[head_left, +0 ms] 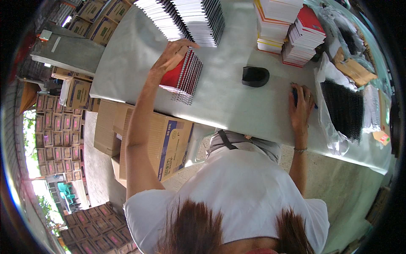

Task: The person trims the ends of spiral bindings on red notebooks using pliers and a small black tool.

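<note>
Red notebooks (174,77): standing on the table (228,101), already wearing spiral spines.
Left hand (175,54): your half-open fingers are resting loosely over them.
Booklets (275,26): showing no coils, seemingly unfinished.
Right hand (302,100): you're curling it around a small blue object (294,96).
Black coils (343,109): lying in plastic (326,73), apparently unused.
</note>
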`<state>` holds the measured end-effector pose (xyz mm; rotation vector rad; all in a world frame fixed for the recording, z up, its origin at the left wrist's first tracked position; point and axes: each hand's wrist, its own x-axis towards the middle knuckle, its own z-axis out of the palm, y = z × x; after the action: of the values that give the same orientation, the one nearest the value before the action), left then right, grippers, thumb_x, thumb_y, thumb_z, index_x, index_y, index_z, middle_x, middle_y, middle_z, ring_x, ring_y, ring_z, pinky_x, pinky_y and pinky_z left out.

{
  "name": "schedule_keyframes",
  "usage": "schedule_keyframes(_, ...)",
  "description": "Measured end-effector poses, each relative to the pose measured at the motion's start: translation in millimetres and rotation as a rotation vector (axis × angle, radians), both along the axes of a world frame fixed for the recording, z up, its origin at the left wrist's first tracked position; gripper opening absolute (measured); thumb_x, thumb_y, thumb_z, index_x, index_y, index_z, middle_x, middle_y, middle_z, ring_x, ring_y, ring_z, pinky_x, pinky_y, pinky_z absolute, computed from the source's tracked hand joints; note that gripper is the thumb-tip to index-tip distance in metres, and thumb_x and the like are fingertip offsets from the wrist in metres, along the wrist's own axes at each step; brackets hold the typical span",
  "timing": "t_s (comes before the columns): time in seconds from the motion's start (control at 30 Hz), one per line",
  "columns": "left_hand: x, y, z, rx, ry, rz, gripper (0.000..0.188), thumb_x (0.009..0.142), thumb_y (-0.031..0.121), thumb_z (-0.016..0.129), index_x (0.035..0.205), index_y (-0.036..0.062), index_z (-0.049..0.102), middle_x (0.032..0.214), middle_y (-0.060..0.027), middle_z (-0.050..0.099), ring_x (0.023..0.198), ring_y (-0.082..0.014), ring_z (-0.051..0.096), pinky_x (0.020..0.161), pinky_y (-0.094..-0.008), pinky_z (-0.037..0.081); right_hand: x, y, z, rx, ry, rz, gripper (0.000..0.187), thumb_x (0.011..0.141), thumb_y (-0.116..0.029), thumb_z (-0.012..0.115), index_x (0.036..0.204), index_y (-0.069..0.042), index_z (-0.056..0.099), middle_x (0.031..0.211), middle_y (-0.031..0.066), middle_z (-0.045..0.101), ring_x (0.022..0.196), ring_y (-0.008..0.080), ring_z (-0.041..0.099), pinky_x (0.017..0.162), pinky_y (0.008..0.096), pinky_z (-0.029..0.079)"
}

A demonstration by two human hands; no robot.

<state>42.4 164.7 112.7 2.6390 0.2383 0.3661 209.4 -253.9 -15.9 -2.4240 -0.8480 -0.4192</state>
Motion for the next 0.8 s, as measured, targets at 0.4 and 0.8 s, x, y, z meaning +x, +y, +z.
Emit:
schedule_keyframes(0.4, -3, 13, -29, 0.159, -0.01, 0.074, 0.033, 0.095, 0.011, 0.047, 0.108, 0.0159, 0.077, 0.106, -0.0044, 0.055, 0.113, -0.0217, 0.052, 0.106, -0.0468, 0.032, 0, 1, 0, -0.018, -0.034, 0.007, 0.034, 0.097, -0.024, 0.061, 0.13, -0.02, 0.058, 0.128, 0.0114, 0.055, 0.12, 0.0345, 0.051, 0.108, 0.0518, 0.035)
schedule_keyframes(0.8, -58, -33, -14, 0.175, 0.384, 0.547, 0.131, 0.064, 0.092, 0.061, 0.161, 0.026, 0.004, 0.148, -0.0389, 0.023, 0.132, -0.0657, 0.034, 0.105, -0.0643, 0.041, 6, 0, 45, 0.208, -0.025, 0.15, 0.026, 0.097, -0.02, 0.063, 0.121, -0.009, 0.063, 0.121, 0.0147, 0.06, 0.116, 0.0339, 0.054, 0.104, 0.0451, 0.041)
